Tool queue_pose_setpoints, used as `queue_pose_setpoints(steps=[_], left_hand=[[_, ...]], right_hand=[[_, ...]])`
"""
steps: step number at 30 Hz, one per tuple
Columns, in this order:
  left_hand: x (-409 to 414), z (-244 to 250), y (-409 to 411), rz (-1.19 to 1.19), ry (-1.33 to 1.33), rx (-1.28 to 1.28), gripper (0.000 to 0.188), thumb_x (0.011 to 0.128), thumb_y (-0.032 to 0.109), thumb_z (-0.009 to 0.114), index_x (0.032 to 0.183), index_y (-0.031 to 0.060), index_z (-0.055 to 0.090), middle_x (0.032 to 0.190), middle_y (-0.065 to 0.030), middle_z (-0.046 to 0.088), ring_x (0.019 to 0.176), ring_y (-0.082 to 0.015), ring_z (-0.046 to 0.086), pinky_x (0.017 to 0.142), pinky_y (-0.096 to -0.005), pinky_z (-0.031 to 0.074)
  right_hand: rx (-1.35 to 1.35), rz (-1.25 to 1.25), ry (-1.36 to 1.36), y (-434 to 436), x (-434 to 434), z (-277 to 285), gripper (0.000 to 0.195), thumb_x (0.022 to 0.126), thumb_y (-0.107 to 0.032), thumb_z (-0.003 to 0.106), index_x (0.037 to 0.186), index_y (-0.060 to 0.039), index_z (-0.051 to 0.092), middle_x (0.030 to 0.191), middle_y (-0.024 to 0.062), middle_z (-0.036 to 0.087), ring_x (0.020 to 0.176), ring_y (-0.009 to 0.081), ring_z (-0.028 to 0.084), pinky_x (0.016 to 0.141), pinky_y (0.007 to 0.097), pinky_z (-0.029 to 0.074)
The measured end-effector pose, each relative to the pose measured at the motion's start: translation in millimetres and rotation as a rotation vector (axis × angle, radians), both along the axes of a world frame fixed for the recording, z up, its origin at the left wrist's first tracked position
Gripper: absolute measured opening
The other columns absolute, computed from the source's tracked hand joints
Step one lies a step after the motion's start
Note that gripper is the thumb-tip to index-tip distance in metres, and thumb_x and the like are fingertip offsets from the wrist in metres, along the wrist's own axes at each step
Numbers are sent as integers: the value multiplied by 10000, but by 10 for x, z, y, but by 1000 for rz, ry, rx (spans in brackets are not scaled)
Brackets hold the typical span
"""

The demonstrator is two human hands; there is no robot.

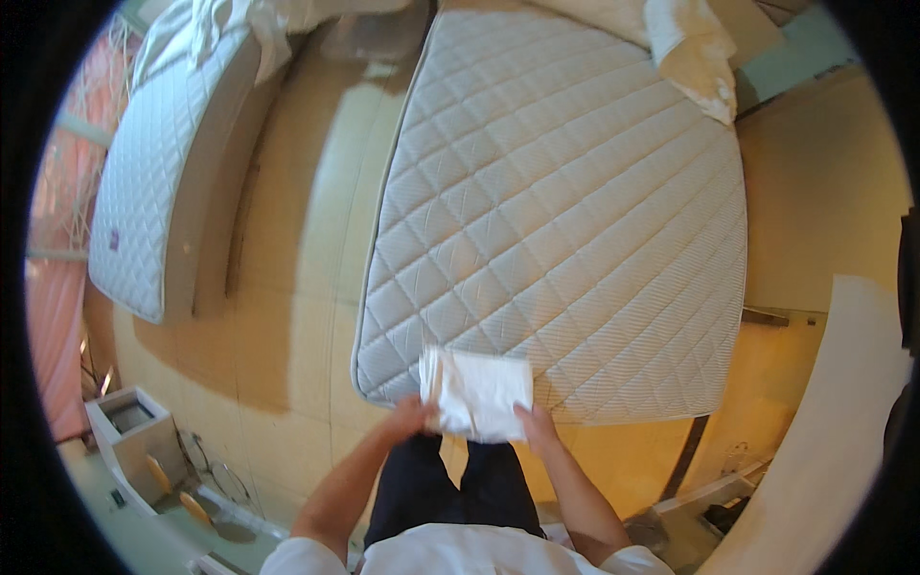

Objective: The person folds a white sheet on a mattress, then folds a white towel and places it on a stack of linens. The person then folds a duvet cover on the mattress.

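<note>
A folded white cloth (pixel 478 394) is held in front of me at the near end of a large quilted mattress (pixel 553 215). My left hand (pixel 413 417) grips its left side, where several folded layers show. My right hand (pixel 533 422) holds the lower right edge, thumb on top. The cloth overlaps the mattress's near edge in the picture; whether it touches the mattress, I cannot tell. The mattress top is bare quilting, with rumpled white bedding (pixel 690 54) at its far right corner.
A second quilted mattress (pixel 154 165) on a base stands at the left, with white fabric (pixel 266 29) across its far end. Tiled floor (pixel 316 302) runs between them. Pink curtains (pixel 61 309) hang far left. A white cabinet (pixel 136 431) stands lower left.
</note>
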State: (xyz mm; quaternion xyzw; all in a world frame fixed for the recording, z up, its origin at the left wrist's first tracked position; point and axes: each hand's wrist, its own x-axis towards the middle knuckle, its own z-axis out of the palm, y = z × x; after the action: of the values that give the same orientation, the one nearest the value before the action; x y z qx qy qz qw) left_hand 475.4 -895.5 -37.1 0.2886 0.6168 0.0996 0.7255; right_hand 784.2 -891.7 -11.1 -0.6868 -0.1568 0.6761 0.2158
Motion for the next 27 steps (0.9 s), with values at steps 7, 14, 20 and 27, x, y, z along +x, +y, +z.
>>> queue_pose_setpoints(steps=[7, 14, 20, 27], left_hand=[[379, 546, -664, -102, -195, -46, 217, 857, 135, 582, 983, -6, 689, 850, -68, 683, 759, -197, 659, 630, -349, 556], [626, 1084, -111, -169, -2, 20, 193, 787, 129, 612, 907, 10, 707, 812, -38, 670, 713, -182, 627, 628, -314, 480], [566, 1331, 154, -181, -103, 106, 114, 747, 44, 625, 833, 2, 686, 767, -63, 672, 672, -190, 615, 624, -346, 490], [103, 473, 489, -1142, -233, 997, 44, 758, 45, 662, 762, 83, 683, 813, -82, 693, 666, -248, 640, 612, -367, 492]], right_hand=[[-197, -138, 110, -928, 568, 441, 301, 934, -213, 567, 1065, 51, 627, 921, 147, 678, 752, 255, 663, 584, 364, 516], [54, -227, 361, -527, 877, 872, 377, 812, -65, 692, 1161, 39, 591, 1032, 128, 680, 862, 259, 679, 774, 396, 561], [251, -341, 513, -275, 752, 1695, 460, 776, -40, 713, 1203, 50, 568, 1061, 151, 673, 928, 277, 677, 848, 422, 554], [337, -630, 304, -1107, 316, 1595, 394, 767, -22, 696, 1145, 49, 610, 1008, 159, 688, 840, 273, 692, 774, 409, 573]])
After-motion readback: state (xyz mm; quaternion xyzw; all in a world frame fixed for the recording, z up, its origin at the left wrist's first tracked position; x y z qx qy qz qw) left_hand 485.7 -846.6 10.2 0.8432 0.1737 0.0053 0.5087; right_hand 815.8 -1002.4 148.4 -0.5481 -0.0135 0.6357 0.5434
